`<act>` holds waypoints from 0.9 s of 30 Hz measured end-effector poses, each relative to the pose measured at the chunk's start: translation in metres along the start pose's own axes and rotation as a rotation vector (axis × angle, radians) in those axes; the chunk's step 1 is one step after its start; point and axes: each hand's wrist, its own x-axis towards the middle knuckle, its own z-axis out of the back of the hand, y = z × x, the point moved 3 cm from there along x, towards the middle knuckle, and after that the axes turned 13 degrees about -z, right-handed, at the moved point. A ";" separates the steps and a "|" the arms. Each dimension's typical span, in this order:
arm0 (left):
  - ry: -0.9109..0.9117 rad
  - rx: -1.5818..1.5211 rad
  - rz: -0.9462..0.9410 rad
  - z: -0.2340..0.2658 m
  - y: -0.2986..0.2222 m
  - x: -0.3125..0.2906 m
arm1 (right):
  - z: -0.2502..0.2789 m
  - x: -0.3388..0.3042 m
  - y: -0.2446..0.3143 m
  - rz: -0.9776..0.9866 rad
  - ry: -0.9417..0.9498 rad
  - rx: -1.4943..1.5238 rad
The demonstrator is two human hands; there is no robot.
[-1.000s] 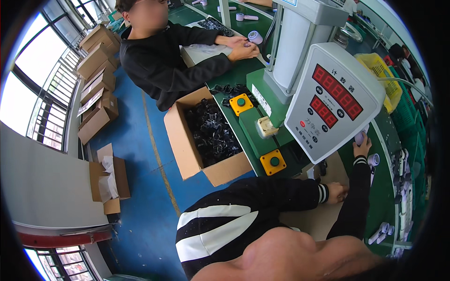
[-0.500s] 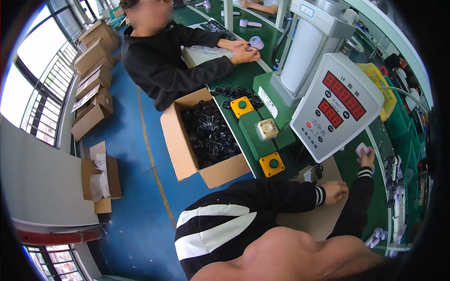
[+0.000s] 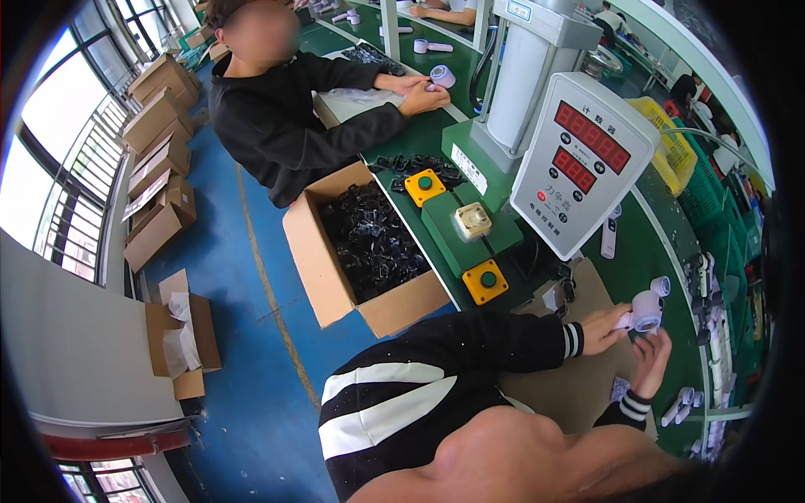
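Two hands meet on one small part at about four o'clock in the head view. Around them, from the largest thing down: the green table runs from twelve o'clock to five; a grey counter box with red digits stands at about two o'clock; an open cardboard box of black parts sits near the centre, toward nine o'clock of the hands; two yellow push-button boxes lie between the carton and the counter.

The left hand is closed around the stem end of a pale plastic fitting, fingers wrapped on it. The right hand sits just below at six o'clock of the fitting, fingers spread and curled upward; whether they touch it I cannot tell at this blur. The fitting is held above a brown mat on the table, just off its surface.

It looks like a short, white to lilac elbow-shaped tube with a round open mouth facing up. I judge it light, stiff and smooth, probably a little slippery, not fragile. The best hold seems to be around the straight barrel, clear of the open mouth.

More such pale pieces lie at five o'clock.
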 end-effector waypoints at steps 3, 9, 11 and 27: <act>0.100 -0.085 0.154 -0.005 0.005 -0.012 | 0.170 0.014 -0.074 0.191 -0.189 -0.618; 0.176 0.251 0.146 -0.043 0.031 -0.041 | 0.176 -0.027 -0.158 0.185 -0.184 -0.836; 0.110 0.415 -0.028 -0.048 0.037 -0.045 | 0.219 -0.013 -0.181 0.172 -0.203 -0.938; 0.311 1.232 -0.136 0.103 0.071 -0.022 | 0.191 -0.028 -0.132 0.012 -0.272 -0.872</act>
